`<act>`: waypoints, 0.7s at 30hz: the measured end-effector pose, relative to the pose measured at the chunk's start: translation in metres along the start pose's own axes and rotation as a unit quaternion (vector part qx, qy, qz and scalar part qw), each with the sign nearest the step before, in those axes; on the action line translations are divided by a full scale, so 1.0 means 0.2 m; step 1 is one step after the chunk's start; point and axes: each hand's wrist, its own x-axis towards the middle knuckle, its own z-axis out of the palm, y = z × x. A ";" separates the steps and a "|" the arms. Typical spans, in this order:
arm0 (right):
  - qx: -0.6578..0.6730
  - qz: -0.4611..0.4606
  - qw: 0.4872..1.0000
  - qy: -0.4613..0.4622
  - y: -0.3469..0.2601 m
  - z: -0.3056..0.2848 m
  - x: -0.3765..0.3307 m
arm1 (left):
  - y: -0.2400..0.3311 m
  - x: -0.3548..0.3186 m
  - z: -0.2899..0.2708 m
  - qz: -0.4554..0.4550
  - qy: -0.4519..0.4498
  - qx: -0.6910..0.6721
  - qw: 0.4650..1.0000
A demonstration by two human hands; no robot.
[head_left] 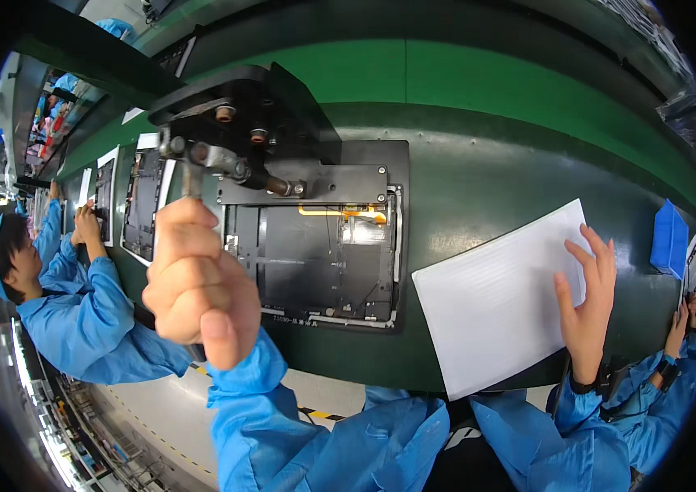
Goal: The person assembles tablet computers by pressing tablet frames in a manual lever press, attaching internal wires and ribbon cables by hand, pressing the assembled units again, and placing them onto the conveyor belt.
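Observation:
My left hand (204,283) is closed in a fist round the lever handle (191,182) of a black toggle-clamp press (303,111). Beneath the press, a tablet-like device (315,266) with its dark inside exposed lies in a black fixture (402,156). An orange flex cable (323,212) runs along its upper part, next to the fixture's black bar (327,184). My right hand (590,307), fingers spread, rests over the right edge of a flat white sheet or panel (487,303), which lies at a slant on the green bench. Its fingers grip nothing.
More opened devices (145,193) lie along the bench at left, by a co-worker in a blue smock (90,320). A blue bin (669,238) stands at right, near another co-worker's hands (680,328). The press's dark arm (94,57) crosses the upper left.

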 end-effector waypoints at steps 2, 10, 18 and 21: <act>0.028 -0.018 0.999 0.036 -0.03 -0.03 0.01 | 0.01 0.00 0.00 0.013 0.028 0.004 1.000; 0.067 -0.052 0.996 0.010 0.14 -0.16 -0.17 | 0.05 0.06 -0.01 -0.068 0.052 -0.042 0.995; -0.009 -0.030 0.998 -0.048 0.36 -0.10 -0.35 | -0.29 0.66 0.00 -0.408 -0.008 -0.043 0.912; -0.002 -0.042 0.999 -0.012 0.33 -0.04 -0.35 | -0.51 0.67 -0.13 -0.364 -0.151 0.087 0.915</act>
